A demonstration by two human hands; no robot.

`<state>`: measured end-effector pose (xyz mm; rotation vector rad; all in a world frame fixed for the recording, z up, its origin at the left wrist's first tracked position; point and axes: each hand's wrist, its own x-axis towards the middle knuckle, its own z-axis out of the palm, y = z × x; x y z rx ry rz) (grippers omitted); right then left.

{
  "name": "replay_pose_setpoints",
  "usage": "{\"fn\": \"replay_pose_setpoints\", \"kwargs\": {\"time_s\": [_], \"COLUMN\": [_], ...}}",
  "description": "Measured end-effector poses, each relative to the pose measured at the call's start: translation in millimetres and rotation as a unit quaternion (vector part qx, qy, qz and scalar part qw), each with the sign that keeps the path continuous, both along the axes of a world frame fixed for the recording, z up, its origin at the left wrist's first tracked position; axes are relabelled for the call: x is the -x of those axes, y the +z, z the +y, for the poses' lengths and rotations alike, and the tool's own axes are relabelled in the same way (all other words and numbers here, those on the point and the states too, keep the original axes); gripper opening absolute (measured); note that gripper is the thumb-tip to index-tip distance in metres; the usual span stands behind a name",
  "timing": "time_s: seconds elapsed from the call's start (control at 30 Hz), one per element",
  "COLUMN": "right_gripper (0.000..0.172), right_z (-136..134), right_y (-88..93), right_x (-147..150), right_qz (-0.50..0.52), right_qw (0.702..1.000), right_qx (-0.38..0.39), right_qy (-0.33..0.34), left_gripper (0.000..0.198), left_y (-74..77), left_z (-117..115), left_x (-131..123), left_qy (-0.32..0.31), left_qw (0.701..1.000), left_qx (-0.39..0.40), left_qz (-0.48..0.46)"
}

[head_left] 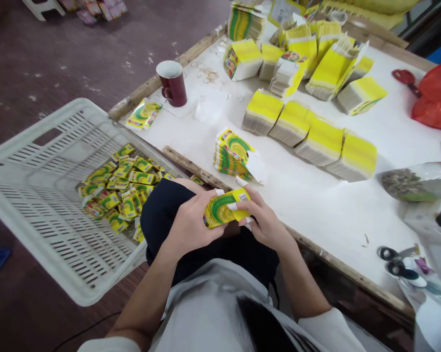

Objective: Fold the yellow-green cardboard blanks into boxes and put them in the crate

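Between my two hands, above my lap and close to the table edge, is a small yellow and green carton (220,210). My left hand (196,217) is closed around its left end. At the right end, by a printed barcode, the fingers of my right hand (259,215) grip the carton. White coverings show on several fingertips. Just beyond my hands a fanned pile of flat yellow and green cartons (233,154) lies on the white table (304,205). To my left stands a white plastic crate (55,210) with many folded cartons (127,188) inside.
A dark red mug (174,85) and a flat packet (144,115) stand near the table's left edge. Bundled yellow carton stacks (294,122) fill the middle and back. Scissors (394,261), a clear bag (407,183) and a red bag (436,98) are at the right.
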<state>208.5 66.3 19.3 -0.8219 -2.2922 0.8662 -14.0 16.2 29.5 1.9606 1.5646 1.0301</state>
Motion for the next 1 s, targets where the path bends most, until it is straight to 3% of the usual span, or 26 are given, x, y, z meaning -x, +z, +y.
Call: {"fn": "replay_pose_setpoints", "kwargs": {"time_s": [0.1, 0.3, 0.5, 0.63, 0.83, 0.9, 1.0], "right_gripper": [0.022, 0.015, 0.035, 0.026, 0.019, 0.023, 0.046], "right_z": [-1.8, 5.6, -4.0, 0.2, 7.7, 5.6, -1.0], "right_y": [-4.1, 1.6, -4.0, -2.1, 4.0, 2.6, -3.1], "right_x": [-0.4, -7.8, 11.0, 8.7, -4.0, -0.3, 12.3], "right_qz": [0.008, -0.034, 0.019, -0.024, -0.03, -0.032, -0.009], "right_qw": [1.0, 0.999, 0.998, 0.999, 0.998, 0.998, 0.999], "right_qx": [0.0, 0.012, -0.005, -0.015, -0.058, -0.06, -0.041], "right_qy": [-0.02, 0.017, -0.052, -0.031, -0.003, 0.003, -0.024], "left_gripper": [0.057, 0.057, 0.056, 0.055, 0.058, 0.056, 0.056], "left_y": [1.1, -2.4, -4.6, -5.5, -5.3, -5.2, -6.3], "left_z": [0.9, 0.4, 1.0, 1.1, 2.5, 2.5, 1.2], "left_x": [2.4, 0.3, -3.5, 2.1, 9.5, 10.2, 10.7], "left_qy": [-0.01, -0.016, 0.003, 0.011, -0.025, -0.026, -0.013], "left_qw": [1.0, 1.0, 1.0, 0.999, 0.998, 0.998, 0.998], "left_qx": [0.008, 0.008, 0.004, 0.005, 0.013, 0.012, 0.018], "left_qz": [-0.001, 0.014, -0.027, -0.04, -0.062, -0.061, -0.057]}}
